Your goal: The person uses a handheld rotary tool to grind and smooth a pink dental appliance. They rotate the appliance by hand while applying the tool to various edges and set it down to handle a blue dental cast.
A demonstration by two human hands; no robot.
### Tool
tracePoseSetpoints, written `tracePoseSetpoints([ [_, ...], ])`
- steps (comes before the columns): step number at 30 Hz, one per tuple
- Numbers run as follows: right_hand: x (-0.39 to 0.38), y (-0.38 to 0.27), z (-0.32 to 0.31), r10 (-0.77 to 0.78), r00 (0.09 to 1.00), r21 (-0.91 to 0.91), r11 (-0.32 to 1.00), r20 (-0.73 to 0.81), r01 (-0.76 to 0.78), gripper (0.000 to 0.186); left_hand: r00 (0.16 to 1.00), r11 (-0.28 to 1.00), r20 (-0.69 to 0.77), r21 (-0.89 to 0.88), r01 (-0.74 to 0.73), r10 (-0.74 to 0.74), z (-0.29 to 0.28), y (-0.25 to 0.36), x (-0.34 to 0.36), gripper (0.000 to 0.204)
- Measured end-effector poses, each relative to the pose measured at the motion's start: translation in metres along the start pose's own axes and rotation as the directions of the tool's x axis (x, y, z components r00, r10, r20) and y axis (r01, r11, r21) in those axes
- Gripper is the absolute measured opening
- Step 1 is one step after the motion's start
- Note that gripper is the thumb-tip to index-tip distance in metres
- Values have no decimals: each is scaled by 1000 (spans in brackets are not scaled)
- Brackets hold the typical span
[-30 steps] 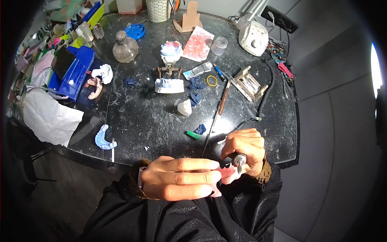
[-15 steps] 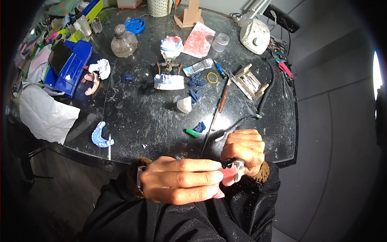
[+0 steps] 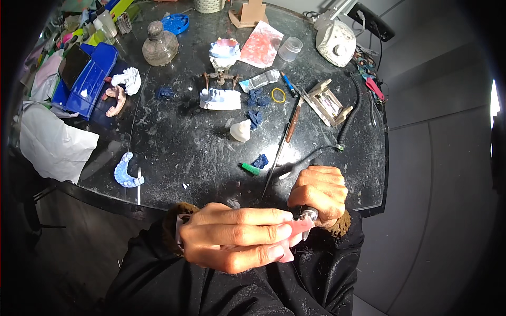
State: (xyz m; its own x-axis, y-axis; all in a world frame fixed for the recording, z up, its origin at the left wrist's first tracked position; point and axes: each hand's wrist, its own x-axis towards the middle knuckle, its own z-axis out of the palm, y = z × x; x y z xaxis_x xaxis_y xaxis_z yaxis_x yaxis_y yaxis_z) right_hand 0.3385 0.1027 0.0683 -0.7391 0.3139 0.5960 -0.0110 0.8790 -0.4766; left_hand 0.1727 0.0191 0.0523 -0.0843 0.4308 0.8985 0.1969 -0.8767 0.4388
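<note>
Pink denture plate (image 3: 299, 227) is between my left hand (image 3: 232, 234) and my right hand (image 3: 319, 192), low down, in front of the black clothes (image 3: 226, 295) and just off the near edge of the worktop (image 3: 179, 142). Far away from it all, I see the left hand gripping the plate, with its long fingers laid across. The right hand is curled around a grey handpiece (image 3: 310, 213), and the tool's tip is right by the plate's edge. I cannot tell if they touch. I think the work on the plate is going on and is not done, because plate and tool are both held close together. Fingers hide much of the plate, so I cannot say how much is finished or left. Farther back, a white plaster teeth model (image 3: 220, 100) stands on the worktop.
</note>
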Motion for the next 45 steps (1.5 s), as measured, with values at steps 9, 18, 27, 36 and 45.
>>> tracePoseSetpoints([
  [9, -1, 2, -2, -12, 1000, -16, 1000, -21, 12, 47, 1000, 1000, -1, 21, -9, 9, 2, -1, 1, 32],
  [18, -1, 0, -1, 9, 999, -31, 999, -30, -10, 43, 1000, 1000, -16, -13, -15, 14, 0, -1, -2, 32],
  [27, 1, -1, 1, -33, 999, -56, 998, -7, 33, 40, 999, 999, -14, -28, -36, 36, -1, -2, -2, 31],
  [36, 1, -2, -1, -75, 997, -129, 989, 19, 77, 36, 998, 998, -24, -18, -59, 59, 1, -3, -2, 26],
  [45, 0, -3, -1, -23, 1000, -127, 992, -3, 23, 35, 1000, 999, -2, 29, -16, 16, -1, 1, -2, 26],
])
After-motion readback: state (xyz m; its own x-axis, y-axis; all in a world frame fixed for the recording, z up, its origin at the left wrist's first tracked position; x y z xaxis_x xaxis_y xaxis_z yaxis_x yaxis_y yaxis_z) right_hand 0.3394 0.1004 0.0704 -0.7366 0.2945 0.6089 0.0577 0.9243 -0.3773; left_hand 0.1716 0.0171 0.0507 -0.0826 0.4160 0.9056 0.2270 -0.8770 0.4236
